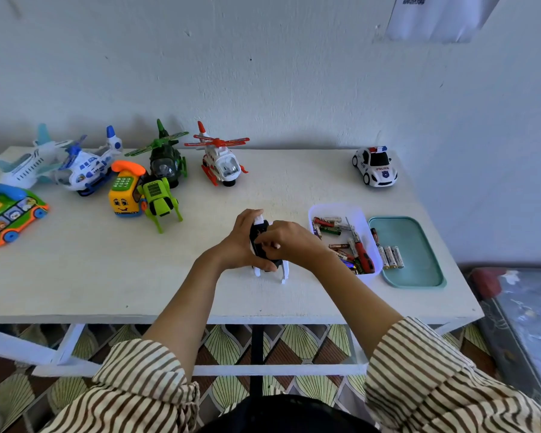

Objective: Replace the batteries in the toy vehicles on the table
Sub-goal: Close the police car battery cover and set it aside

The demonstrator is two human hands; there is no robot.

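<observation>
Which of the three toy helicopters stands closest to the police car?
The red-and-white helicopter: it is rightmost in the back row, toward the police car; the green one and the blue-and-white one stand farther left.

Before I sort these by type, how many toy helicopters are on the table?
3: a blue-and-white plastic helicopter at rear left, a dark green plastic helicopter right of it, a red-and-white plastic helicopter nearest the centre. The hand-covered black-and-white toy is too hidden to identify.
</observation>
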